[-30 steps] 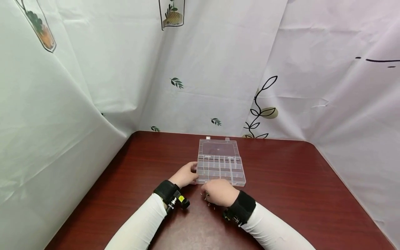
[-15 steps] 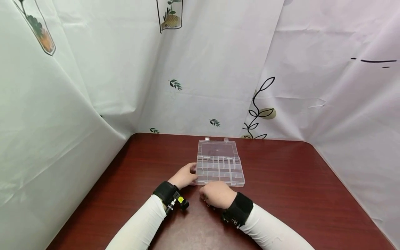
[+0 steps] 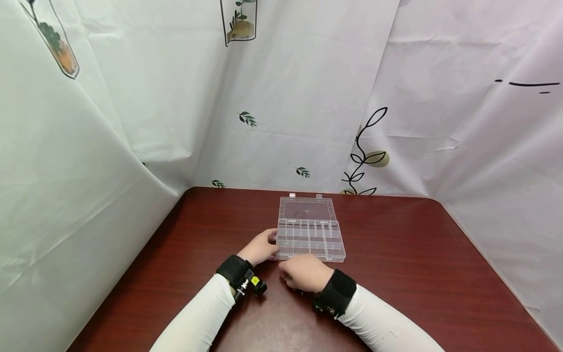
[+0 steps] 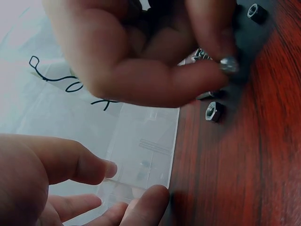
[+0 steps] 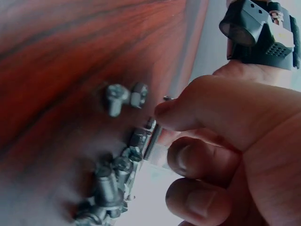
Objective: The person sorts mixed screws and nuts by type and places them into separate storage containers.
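Note:
A clear plastic compartment box (image 3: 310,242) lies on the table with its lid folded back. At its left side, my left hand (image 3: 260,246) grips the edge, and the left wrist view shows the thumb on one face and fingers along the rim. In front of the box, my right hand (image 3: 306,274) pinches a small shiny metal piece (image 4: 229,65), which looks like a screw, between thumb and index fingertip. Below that hand lie loose screws (image 5: 107,186) and hex nuts (image 4: 214,111). The hand hides most of them in the head view.
The dark red wooden table (image 3: 396,264) runs out on both sides of the box. A white printed cloth (image 3: 281,122) hangs behind and beside it. Each wrist wears a black strap with a camera (image 3: 259,286).
My right hand has shifted slightly left, its fingers now covering the small metal pieces seen beside them earlier. My left hand has stayed at the box edge.

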`<state>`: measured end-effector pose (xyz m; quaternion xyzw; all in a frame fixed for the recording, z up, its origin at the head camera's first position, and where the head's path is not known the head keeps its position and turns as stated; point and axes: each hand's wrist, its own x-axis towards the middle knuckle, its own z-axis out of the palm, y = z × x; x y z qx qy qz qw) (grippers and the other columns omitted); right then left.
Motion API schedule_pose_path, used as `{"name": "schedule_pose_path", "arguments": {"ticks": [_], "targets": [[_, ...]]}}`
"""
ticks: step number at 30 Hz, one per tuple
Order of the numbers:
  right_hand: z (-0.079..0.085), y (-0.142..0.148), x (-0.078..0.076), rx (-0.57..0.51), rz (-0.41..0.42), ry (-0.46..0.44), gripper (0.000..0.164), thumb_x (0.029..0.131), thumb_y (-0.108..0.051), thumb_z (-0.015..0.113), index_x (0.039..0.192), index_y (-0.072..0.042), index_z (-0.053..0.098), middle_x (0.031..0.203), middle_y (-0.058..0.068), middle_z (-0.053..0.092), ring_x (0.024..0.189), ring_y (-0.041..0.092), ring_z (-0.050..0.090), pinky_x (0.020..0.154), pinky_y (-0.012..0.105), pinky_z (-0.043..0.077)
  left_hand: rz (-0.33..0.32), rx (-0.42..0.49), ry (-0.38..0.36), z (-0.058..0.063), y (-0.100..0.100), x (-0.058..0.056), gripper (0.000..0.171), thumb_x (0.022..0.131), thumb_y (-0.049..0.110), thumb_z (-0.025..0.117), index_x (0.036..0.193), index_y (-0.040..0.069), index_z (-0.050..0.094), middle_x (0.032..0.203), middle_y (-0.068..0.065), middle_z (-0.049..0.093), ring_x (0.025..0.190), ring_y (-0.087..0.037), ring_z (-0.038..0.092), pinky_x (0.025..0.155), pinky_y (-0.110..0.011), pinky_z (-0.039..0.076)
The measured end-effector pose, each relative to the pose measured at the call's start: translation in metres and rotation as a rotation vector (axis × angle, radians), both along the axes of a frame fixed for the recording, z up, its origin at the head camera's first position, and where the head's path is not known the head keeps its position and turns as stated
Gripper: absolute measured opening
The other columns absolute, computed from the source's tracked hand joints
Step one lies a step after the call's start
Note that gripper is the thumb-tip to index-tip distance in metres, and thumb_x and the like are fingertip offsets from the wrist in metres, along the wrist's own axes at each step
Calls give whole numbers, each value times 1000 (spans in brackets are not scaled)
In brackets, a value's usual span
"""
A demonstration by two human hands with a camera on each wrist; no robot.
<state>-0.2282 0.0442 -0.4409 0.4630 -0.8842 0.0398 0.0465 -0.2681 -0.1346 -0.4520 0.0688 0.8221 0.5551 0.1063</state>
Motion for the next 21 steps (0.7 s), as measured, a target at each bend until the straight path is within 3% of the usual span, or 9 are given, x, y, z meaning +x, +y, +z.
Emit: {"name": "schedule_pose_path", "arguments": {"ticks": [9,17,21], "targets": [[18,4,-7,-91,-5,-51,14,84,-16,69,78,-23,59,68,-15,50,58,2,46,51,21,39,-7,-14,3,0,-1,0,65,84,-5,56,146,-8,36,125,-25,54,86,-22,63,67,-35,59],[52,7,-21,-221,-90,-92,5,88,-15,64,90,-20,65,68,-14,52,58,3,46,52,23,41,-6,-22,5,-1,-2,-2,67,84,-5,57,147,-9,34,132,-31,50,86,-26,65,69,-36,60],[64,8,-36,-326,-161,-175,7,91,-15,61,93,-20,66,65,-11,49,55,4,44,53,24,39,-1,-2,-7,-4,-1,-2,68,83,-6,57,147,-8,34,131,-29,51,85,-24,64,70,-37,60]]}}
